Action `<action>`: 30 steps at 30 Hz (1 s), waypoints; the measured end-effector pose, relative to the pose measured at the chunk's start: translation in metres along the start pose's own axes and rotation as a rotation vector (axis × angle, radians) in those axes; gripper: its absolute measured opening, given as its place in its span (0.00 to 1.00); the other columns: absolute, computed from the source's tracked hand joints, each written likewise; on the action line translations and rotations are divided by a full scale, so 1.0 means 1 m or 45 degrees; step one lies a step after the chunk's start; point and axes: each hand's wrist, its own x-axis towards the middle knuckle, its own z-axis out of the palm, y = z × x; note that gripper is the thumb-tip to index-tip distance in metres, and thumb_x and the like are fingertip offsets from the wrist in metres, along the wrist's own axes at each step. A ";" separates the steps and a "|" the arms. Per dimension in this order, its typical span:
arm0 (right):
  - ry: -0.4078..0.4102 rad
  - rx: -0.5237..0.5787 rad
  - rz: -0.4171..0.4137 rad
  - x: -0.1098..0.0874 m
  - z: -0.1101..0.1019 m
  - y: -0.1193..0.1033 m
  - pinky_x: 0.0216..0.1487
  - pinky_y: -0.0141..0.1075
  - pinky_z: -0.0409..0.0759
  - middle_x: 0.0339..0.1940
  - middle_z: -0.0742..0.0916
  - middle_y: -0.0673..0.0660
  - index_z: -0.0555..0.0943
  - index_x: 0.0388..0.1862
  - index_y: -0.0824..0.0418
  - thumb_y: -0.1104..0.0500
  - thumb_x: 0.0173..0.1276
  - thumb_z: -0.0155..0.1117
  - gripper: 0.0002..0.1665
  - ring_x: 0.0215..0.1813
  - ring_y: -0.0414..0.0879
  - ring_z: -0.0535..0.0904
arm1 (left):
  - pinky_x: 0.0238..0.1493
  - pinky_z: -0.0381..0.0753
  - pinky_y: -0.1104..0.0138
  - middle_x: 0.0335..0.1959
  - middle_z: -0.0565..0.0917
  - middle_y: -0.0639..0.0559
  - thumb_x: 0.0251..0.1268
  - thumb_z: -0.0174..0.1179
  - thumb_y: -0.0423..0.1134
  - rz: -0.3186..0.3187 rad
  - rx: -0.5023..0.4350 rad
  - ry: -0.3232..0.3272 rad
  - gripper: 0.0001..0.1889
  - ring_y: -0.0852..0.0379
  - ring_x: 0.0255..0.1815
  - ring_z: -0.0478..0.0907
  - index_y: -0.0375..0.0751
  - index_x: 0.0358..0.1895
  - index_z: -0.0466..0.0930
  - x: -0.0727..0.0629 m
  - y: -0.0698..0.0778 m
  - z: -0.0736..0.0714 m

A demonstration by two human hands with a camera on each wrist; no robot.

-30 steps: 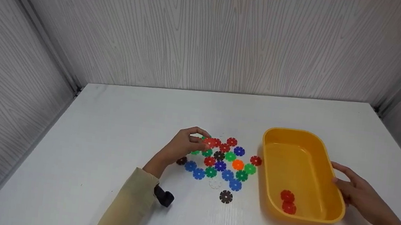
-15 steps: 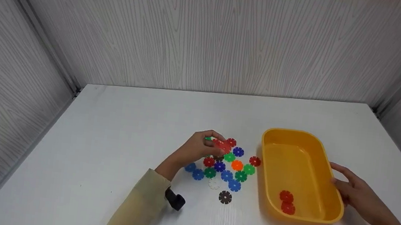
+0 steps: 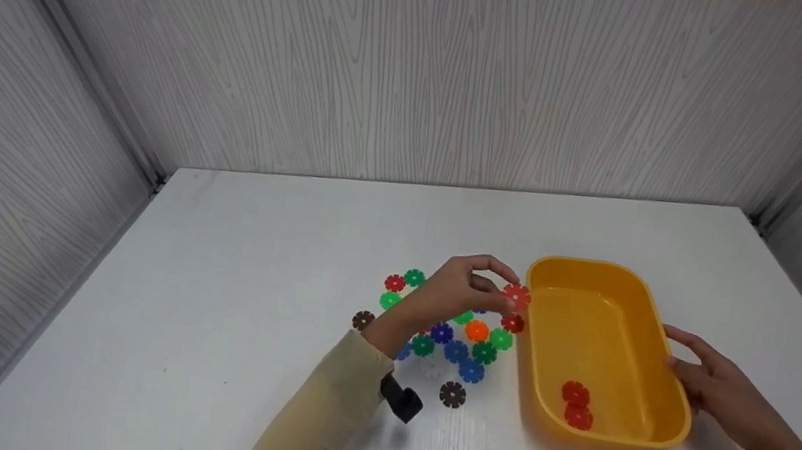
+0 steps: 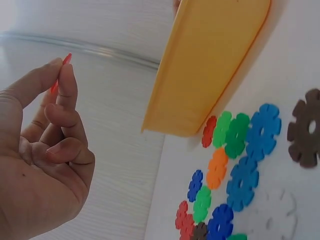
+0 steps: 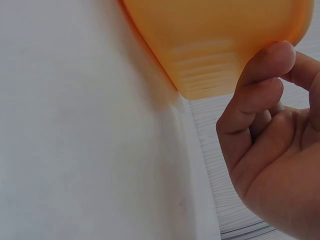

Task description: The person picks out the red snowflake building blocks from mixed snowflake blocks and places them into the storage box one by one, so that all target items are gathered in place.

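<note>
My left hand pinches a red notched snowflake disc between thumb and fingertips, raised near the left rim of a yellow plastic tub. In the left wrist view the disc appears edge-on at the fingertips, while the other fingers are curled. My right hand holds the tub's right side, thumb at the rim; in the right wrist view its curled fingers are against the tub wall. Two red discs lie inside the tub, at its near end.
Left of the tub, several notched discs lie scattered on the white table, including an orange disc, a blue disc and a brown disc. My left forearm hides some. A wood-grain panel stands behind the table.
My left hand has moved right across the scattered discs, carrying the red disc to the tub's left rim. The right hand and the tub have stayed in place.
</note>
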 end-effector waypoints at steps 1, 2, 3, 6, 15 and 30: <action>-0.001 0.001 0.001 0.000 0.000 0.000 0.29 0.35 0.78 0.22 0.77 0.47 0.51 0.76 0.55 0.45 0.78 0.43 0.34 0.24 0.47 0.74 | 0.56 0.80 0.60 0.42 0.87 0.52 0.56 0.70 0.40 -0.002 -0.003 -0.011 0.17 0.51 0.47 0.86 0.52 0.50 0.80 0.001 0.001 0.004; 0.001 0.001 0.003 0.001 0.000 0.001 0.29 0.35 0.78 0.22 0.77 0.47 0.51 0.76 0.55 0.45 0.78 0.43 0.34 0.24 0.47 0.74 | 0.56 0.80 0.60 0.42 0.87 0.53 0.56 0.70 0.40 -0.003 -0.008 -0.023 0.17 0.51 0.47 0.86 0.52 0.50 0.80 0.002 0.002 0.007; 0.003 0.000 0.004 0.001 0.000 0.001 0.29 0.35 0.78 0.22 0.77 0.47 0.51 0.76 0.55 0.45 0.78 0.44 0.34 0.24 0.47 0.74 | 0.57 0.80 0.59 0.41 0.87 0.53 0.56 0.70 0.40 -0.009 -0.015 -0.032 0.17 0.51 0.47 0.86 0.52 0.50 0.80 0.003 0.003 0.011; 0.007 -0.005 0.009 0.002 0.001 0.002 0.29 0.35 0.77 0.22 0.77 0.47 0.51 0.76 0.55 0.45 0.78 0.44 0.34 0.24 0.47 0.74 | 0.56 0.80 0.57 0.41 0.87 0.54 0.56 0.70 0.38 -0.011 -0.021 -0.065 0.17 0.55 0.44 0.86 0.51 0.50 0.80 0.006 0.006 0.022; -0.016 0.028 -0.022 0.003 0.001 0.002 0.28 0.35 0.77 0.22 0.79 0.47 0.51 0.76 0.54 0.47 0.78 0.44 0.33 0.23 0.44 0.74 | 0.52 0.81 0.68 0.37 0.88 0.52 0.60 0.66 0.36 0.012 -0.078 -0.188 0.12 0.61 0.39 0.86 0.49 0.47 0.81 0.011 0.017 0.049; 0.023 -0.018 0.085 0.004 0.003 0.000 0.32 0.32 0.79 0.25 0.78 0.47 0.49 0.77 0.50 0.40 0.75 0.46 0.38 0.26 0.50 0.75 | 0.49 0.83 0.67 0.34 0.88 0.55 0.58 0.67 0.34 -0.065 0.054 -0.182 0.13 0.60 0.36 0.86 0.50 0.45 0.81 0.019 0.014 0.082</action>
